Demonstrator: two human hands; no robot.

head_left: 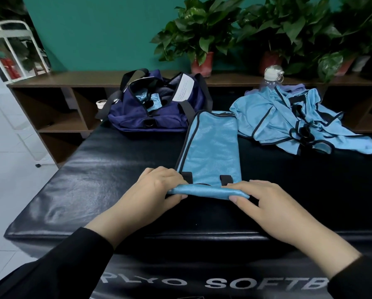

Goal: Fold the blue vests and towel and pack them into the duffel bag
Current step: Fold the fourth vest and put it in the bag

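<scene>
At the upper left the open duffel bag (152,104) waited with blue cloth inside, while in the middle the left hand (152,188) and right hand (264,203) pinched the blue vest's (211,152) near end, probably rolling it, and a messy vest pile (293,121) lay upper right.

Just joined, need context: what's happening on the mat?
A person is rolling the near end of a blue vest on the black mat, left hand and right hand each pinching a corner. More unfolded vests lie at the far right. The open duffel bag already holds some blue fabric.
</scene>
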